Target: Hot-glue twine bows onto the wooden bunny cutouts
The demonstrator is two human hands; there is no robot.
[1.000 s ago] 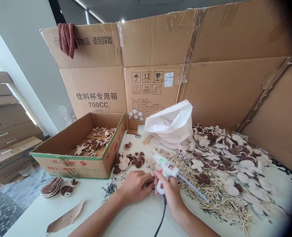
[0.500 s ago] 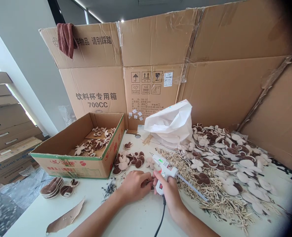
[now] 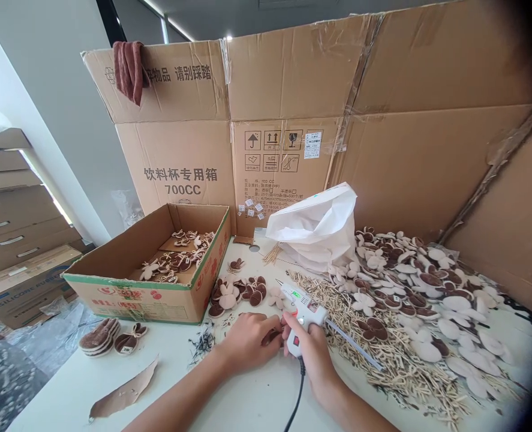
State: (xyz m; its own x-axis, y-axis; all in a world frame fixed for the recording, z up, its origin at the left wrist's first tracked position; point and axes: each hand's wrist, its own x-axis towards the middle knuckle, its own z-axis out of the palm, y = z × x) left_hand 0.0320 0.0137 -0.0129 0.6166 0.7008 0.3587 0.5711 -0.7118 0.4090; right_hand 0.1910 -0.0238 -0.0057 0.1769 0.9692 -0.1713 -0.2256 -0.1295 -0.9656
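- Head cam: R hand (image 3: 309,347) wrapped round glue gun (image 3: 309,310).
- L hand (image 3: 251,339) pinching brown pc (image 3: 272,337), mostly hidden, just beside gun.
- Prob. done: pcs (image 3: 180,260) in box (image 3: 128,304).
- Prob. left: this pc, big pile (image 3: 421,279) at R.

Cardboard screen (image 3: 313,99): "请别踩踏" upper left; "饮料杯专用箱" / "700CC" below; 6 handling pictograms (image 3: 272,140), including umbrella, glass, 2 up-arrows; "700 CC" heading spec lines. White sticker (image 3: 312,145): too fine to read. Carton at left (image 3: 27,285): "SILICONE RUBBER". Glue gun (image 3: 308,310): green display (image 3: 297,294), reading illegible.
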